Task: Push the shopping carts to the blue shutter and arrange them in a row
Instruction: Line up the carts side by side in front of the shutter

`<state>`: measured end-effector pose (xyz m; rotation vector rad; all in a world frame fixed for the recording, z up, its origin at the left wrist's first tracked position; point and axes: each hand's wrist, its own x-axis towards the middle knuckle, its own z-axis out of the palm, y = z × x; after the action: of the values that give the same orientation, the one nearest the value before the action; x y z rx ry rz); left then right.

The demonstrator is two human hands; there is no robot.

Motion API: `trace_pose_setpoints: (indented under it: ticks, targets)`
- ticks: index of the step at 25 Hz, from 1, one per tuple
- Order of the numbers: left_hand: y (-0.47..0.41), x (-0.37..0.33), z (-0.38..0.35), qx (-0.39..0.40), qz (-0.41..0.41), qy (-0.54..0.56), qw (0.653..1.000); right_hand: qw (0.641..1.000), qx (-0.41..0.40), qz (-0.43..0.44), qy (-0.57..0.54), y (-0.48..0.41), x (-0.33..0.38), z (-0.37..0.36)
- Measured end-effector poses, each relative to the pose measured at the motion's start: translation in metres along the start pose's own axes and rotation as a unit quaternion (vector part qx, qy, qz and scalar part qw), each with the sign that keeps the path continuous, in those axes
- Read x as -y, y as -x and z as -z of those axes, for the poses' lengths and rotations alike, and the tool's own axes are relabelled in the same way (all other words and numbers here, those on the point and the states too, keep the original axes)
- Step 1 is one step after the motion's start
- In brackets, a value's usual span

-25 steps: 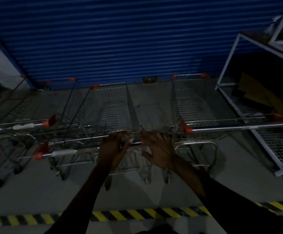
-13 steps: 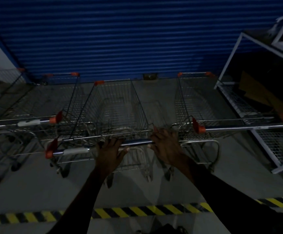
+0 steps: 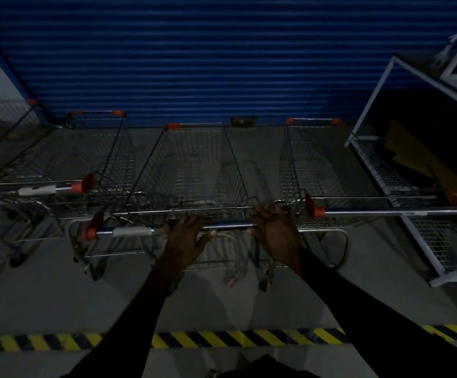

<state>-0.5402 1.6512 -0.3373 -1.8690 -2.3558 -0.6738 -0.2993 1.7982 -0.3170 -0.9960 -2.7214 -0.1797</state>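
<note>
- Your left hand grips the handle bar of the middle cart. The fingers are curled over the top and the thumb is underneath.
- Your right hand clasps the same bar near its right end, with the fingers wrapped round it.
- The middle cart points nose-first at the blue shutter, and its front rim is near the shutter's foot. It stands between the left cart and the right cart, both of which face the same way.
- Its basket is a thin steel wire grid that narrows toward the front. Through the mesh you see only the grey floor.
- The handles are polished metal tubes with orange-red plastic end caps. The front corners of the baskets carry the same orange.
- A white sleeve sits on your bar to the left of your hands. Any print on it is too dim to read.
- The shutter is deep blue and made of horizontal ribbed slats.
- At the right, a white rack with a wire-mesh shelf holds flat brown sheets that look like cardboard.
- A yellow-and-black hazard strip crosses the floor beneath your forearms.
</note>
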Motion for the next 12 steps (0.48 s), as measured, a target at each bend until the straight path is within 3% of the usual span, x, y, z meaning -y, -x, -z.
trace_pose_setpoints:
  ticks: [6, 9, 12]
  targets:
    - [-0.018, -0.031, -0.012, 0.005, -0.020, -0.002, 1.000, 1.000, -0.024, 0.007, -0.012, 0.016, -0.047, -0.001]
    - [-0.025, -0.050, -0.017, -0.006, -0.027, -0.031, 0.999, 0.996, -0.067, -0.054, -0.015, 0.031, -0.078, 0.006]
    - [-0.030, -0.060, -0.020, -0.015, -0.047, -0.047, 0.998, 0.994, -0.058, -0.091, -0.029, 0.040, -0.102, 0.008]
